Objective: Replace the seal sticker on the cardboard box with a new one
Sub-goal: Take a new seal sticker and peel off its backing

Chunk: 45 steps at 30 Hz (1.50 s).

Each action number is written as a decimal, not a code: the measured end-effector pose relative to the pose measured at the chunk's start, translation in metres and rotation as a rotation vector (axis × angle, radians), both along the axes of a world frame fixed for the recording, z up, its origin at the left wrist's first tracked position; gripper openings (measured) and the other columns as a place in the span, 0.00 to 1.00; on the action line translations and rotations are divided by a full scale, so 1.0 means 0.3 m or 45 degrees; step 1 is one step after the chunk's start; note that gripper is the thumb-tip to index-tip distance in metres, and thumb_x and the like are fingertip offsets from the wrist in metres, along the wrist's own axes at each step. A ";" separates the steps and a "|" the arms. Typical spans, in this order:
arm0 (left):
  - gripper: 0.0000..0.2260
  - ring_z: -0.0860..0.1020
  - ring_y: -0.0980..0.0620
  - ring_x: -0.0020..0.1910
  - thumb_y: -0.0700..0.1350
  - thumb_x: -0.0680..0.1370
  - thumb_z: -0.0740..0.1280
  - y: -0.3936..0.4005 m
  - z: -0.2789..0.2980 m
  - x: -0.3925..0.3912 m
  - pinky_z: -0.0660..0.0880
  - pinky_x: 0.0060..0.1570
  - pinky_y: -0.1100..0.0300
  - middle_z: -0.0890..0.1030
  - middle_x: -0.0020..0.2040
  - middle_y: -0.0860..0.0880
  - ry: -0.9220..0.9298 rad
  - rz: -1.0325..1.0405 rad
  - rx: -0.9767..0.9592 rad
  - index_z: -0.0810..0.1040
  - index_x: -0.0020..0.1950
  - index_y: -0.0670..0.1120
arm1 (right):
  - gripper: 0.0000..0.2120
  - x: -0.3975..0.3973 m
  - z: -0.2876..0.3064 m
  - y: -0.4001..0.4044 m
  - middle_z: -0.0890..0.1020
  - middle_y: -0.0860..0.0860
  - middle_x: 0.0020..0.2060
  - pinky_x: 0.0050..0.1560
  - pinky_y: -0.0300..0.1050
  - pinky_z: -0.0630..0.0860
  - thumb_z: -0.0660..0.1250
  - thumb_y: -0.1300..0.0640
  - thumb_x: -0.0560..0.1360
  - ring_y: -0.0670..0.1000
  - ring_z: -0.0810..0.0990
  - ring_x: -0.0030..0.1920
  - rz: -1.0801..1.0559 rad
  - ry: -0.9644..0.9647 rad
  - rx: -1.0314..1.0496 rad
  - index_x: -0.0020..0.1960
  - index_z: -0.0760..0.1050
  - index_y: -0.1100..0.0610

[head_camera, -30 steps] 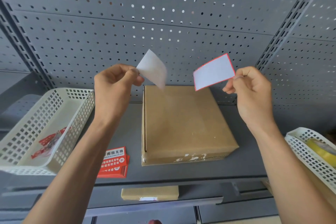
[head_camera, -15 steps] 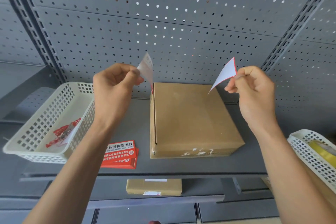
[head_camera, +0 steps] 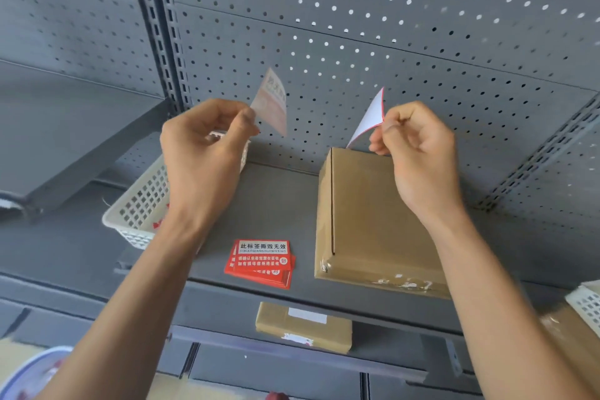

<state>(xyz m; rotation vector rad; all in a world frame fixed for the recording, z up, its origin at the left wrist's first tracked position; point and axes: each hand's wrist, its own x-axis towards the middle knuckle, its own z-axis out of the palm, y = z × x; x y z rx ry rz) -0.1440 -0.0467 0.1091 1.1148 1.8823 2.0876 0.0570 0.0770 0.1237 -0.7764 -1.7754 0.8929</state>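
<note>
The limp new sticker (head_camera: 370, 117) (tacky, curl-prone) is pinched at its corner by the right hand (head_camera: 418, 153); its backing (head_camera: 271, 102) is pinched in the left hand (head_camera: 201, 153).

Even soft daylight, slight motion blur, wide-angle edge warping
</note>
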 end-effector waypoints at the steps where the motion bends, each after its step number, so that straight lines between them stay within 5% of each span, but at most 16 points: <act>1: 0.07 0.81 0.54 0.36 0.44 0.78 0.71 -0.016 0.002 -0.014 0.77 0.43 0.54 0.86 0.36 0.51 -0.002 0.028 0.004 0.85 0.41 0.50 | 0.06 -0.031 -0.002 -0.007 0.80 0.52 0.36 0.45 0.43 0.77 0.60 0.67 0.80 0.45 0.80 0.36 0.036 0.000 -0.005 0.46 0.74 0.62; 7: 0.06 0.84 0.44 0.39 0.42 0.78 0.70 -0.127 0.005 -0.108 0.82 0.47 0.45 0.86 0.37 0.49 0.002 0.180 0.022 0.86 0.42 0.47 | 0.06 -0.225 -0.017 -0.062 0.81 0.50 0.36 0.45 0.43 0.78 0.61 0.66 0.80 0.43 0.81 0.36 0.244 0.016 -0.014 0.46 0.74 0.62; 11: 0.07 0.85 0.50 0.38 0.42 0.78 0.70 -0.201 0.005 -0.164 0.82 0.47 0.49 0.86 0.37 0.53 0.043 0.272 0.013 0.86 0.42 0.51 | 0.05 -0.340 -0.029 -0.103 0.82 0.50 0.36 0.44 0.41 0.79 0.62 0.63 0.79 0.44 0.81 0.37 0.354 0.011 -0.006 0.45 0.74 0.58; 17: 0.07 0.85 0.52 0.40 0.41 0.77 0.70 -0.302 0.000 -0.228 0.81 0.48 0.51 0.86 0.38 0.54 0.076 0.397 -0.016 0.87 0.43 0.50 | 0.07 -0.480 -0.043 -0.168 0.83 0.62 0.40 0.48 0.59 0.79 0.62 0.61 0.79 0.62 0.82 0.42 0.485 -0.022 0.035 0.42 0.74 0.55; 25: 0.10 0.81 0.56 0.40 0.43 0.77 0.72 -0.369 -0.015 -0.279 0.76 0.44 0.52 0.85 0.38 0.59 0.081 0.468 0.005 0.85 0.41 0.58 | 0.07 -0.587 -0.100 -0.229 0.85 0.48 0.41 0.43 0.46 0.80 0.65 0.58 0.80 0.48 0.84 0.44 0.683 -0.423 -0.019 0.44 0.79 0.55; 28: 0.09 0.81 0.56 0.40 0.43 0.77 0.72 -0.386 -0.033 -0.290 0.77 0.45 0.52 0.85 0.39 0.58 0.078 0.479 -0.002 0.85 0.42 0.57 | 0.07 -0.613 -0.132 -0.254 0.85 0.47 0.43 0.42 0.28 0.74 0.65 0.60 0.79 0.39 0.80 0.41 0.774 -0.598 -0.027 0.43 0.80 0.56; 30: 0.09 0.81 0.56 0.40 0.43 0.77 0.72 -0.395 -0.042 -0.296 0.76 0.45 0.53 0.86 0.39 0.58 0.067 0.485 -0.004 0.85 0.42 0.57 | 0.08 -0.625 -0.153 -0.261 0.86 0.44 0.46 0.48 0.25 0.72 0.66 0.58 0.78 0.37 0.80 0.47 0.792 -0.713 -0.019 0.42 0.81 0.54; 33: 0.11 0.80 0.56 0.40 0.41 0.77 0.72 -0.402 -0.052 -0.302 0.75 0.43 0.55 0.85 0.38 0.59 0.040 0.481 0.011 0.84 0.40 0.58 | 0.08 -0.641 -0.195 -0.246 0.84 0.40 0.49 0.65 0.46 0.71 0.65 0.52 0.78 0.42 0.78 0.55 0.719 -0.927 0.142 0.42 0.81 0.49; 35: 0.11 0.81 0.55 0.40 0.41 0.76 0.72 -0.402 -0.057 -0.300 0.74 0.42 0.56 0.86 0.39 0.57 0.041 0.471 0.009 0.85 0.41 0.57 | 0.08 -0.639 -0.210 -0.234 0.82 0.39 0.48 0.67 0.53 0.66 0.65 0.51 0.78 0.43 0.74 0.55 0.612 -1.038 0.239 0.43 0.82 0.49; 42: 0.06 0.76 0.61 0.33 0.42 0.76 0.73 -0.396 -0.085 -0.306 0.68 0.35 0.61 0.86 0.37 0.53 0.049 0.476 -0.015 0.87 0.43 0.52 | 0.11 -0.611 -0.210 -0.220 0.83 0.43 0.62 0.60 0.49 0.61 0.66 0.53 0.80 0.50 0.72 0.66 0.316 -1.192 0.507 0.43 0.86 0.50; 45: 0.06 0.72 0.64 0.29 0.43 0.76 0.73 -0.389 -0.088 -0.306 0.65 0.34 0.66 0.85 0.37 0.53 0.044 0.463 -0.022 0.87 0.43 0.53 | 0.07 -0.596 -0.199 -0.219 0.84 0.43 0.60 0.59 0.49 0.63 0.70 0.55 0.77 0.51 0.74 0.65 0.224 -1.089 0.505 0.44 0.86 0.50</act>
